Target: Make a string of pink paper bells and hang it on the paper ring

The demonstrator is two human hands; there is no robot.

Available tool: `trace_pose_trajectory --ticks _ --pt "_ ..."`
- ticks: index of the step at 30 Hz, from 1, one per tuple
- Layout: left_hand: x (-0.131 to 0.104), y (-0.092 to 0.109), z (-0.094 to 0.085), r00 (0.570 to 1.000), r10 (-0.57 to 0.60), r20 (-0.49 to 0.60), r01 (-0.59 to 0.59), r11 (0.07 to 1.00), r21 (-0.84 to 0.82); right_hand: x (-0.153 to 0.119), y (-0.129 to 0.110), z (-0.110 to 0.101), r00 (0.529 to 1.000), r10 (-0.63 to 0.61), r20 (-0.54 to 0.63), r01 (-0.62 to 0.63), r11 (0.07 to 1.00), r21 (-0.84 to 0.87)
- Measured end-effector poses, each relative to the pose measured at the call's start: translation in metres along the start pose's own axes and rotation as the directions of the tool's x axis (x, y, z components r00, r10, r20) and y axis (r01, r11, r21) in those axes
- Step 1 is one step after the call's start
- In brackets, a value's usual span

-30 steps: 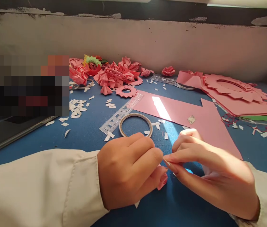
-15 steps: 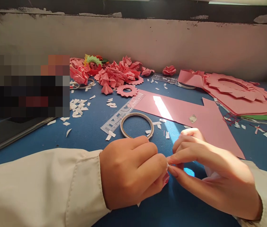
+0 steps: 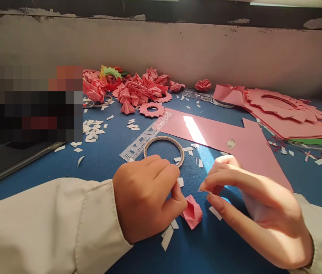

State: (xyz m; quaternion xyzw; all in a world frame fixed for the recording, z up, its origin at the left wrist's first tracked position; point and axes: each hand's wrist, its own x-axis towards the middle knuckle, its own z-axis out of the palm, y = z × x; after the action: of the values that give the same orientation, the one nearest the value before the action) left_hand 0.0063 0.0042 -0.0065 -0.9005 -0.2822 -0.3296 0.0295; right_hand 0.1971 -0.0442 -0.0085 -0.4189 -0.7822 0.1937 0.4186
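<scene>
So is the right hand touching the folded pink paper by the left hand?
Apart: the head view shows blue table between right hand and folded pink paper.

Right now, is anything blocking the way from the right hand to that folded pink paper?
Nothing visible blocks it: between the right hand and the folded pink paper lie only blue tabletop and a white scrap.

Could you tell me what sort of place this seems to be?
Probably a papercraft workspace: a blue table bears folded pink paper pieces, a clear stencil ruler and a roll of tape.
</scene>
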Motion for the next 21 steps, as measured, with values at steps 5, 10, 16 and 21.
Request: trace_pose_trajectory --ticks 5,10,16,21 --pt "-0.0023 -0.0034 -0.0014 0.994 -0.052 0.1 0.061 0.994 -0.087 -0.0054 0.0 -0.0001 0.991 0.135 -0.008 -0.135 0.991 0.025" --pt "0.0009 -0.0028 -0.004 0.992 -0.061 0.113 0.088 0.964 -0.249 -0.0073 -0.0009 0.0011 0.989 0.15 0.008 -0.15 0.987 0.062" --pt "-0.0003 0.0014 -0.0038 0.974 -0.208 0.093 0.225 0.942 -0.249 -0.0089 -0.0013 0.0013 0.985 0.175 0.005 -0.175 0.982 0.067" --pt "-0.0016 0.0026 -0.0038 0.984 -0.163 0.065 0.176 0.919 -0.353 -0.0072 -0.0007 -0.0006 0.987 0.153 0.053 -0.156 0.985 0.069"
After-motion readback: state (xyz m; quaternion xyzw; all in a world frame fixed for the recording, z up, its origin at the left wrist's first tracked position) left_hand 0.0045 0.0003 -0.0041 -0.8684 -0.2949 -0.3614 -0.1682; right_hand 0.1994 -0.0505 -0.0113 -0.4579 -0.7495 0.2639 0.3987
